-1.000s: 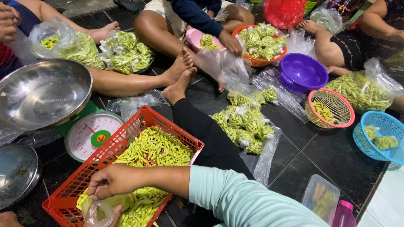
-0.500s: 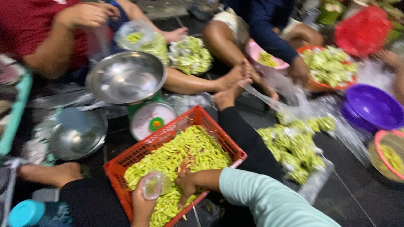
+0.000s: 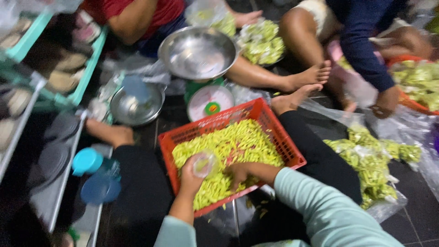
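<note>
Left hand (image 3: 191, 176) gripping small clear bag (image 3: 204, 163) over red basket (image 3: 274, 132) on floor, right hand (image 3: 238, 172) closed in green chilies (image 3: 228, 146); spill risk from limp bag mouth.

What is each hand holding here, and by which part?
The left hand holds a small clear plastic bag by its open mouth. The right hand rests in the green chillies; any grip is unclear.

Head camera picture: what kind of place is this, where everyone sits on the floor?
Probably a home or small workshop floor where people sort and bag green chillies. A red crate heaped with them, a kitchen scale under a metal bowl, and filled plastic bags suggest it.
</note>
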